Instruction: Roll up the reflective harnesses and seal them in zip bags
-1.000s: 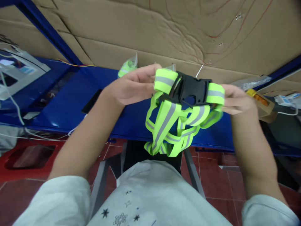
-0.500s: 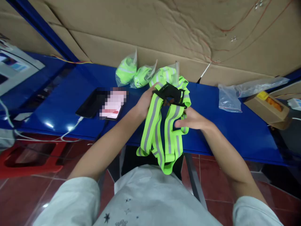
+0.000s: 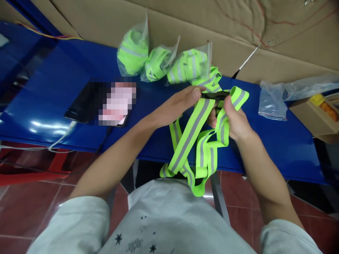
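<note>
A blue table (image 3: 280, 141) spans the view, with a brown cardboard panel (image 3: 172, 21) standing along its far edge. In front of the person's pale shirt (image 3: 169, 218) hangs the largest thing in hand, a tangle of neon webbing (image 3: 192, 134) with a grey stripe; it is held up at the table's near edge, its lower loops dangling past that edge. At the right, a small cardboard box (image 3: 304, 116) sits near a flat clear bag (image 3: 272, 102). Three clear bags of folded neon strap, the left bag (image 3: 134, 53), the middle bag (image 3: 157, 63) and the right bag (image 3: 188, 65), stand in a row by the panel, and a loose neon bundle (image 3: 212, 81) lies just beside the last one. The left hand (image 3: 182, 102) is nearly closed, thumb and fingers narrow on the webbing at the buckle's left end. The right hand (image 3: 238, 121) grips the other end, thumb on top, fingertips curled underneath. A dark phone (image 3: 79, 102) and a lit phone (image 3: 119, 102), its screen blurred out, lie left of the hands. Smallest are the black buckle (image 3: 215, 95), partly hidden between the hands, and a slim white-and-black stick (image 3: 246, 60) leaning against the panel.
</note>
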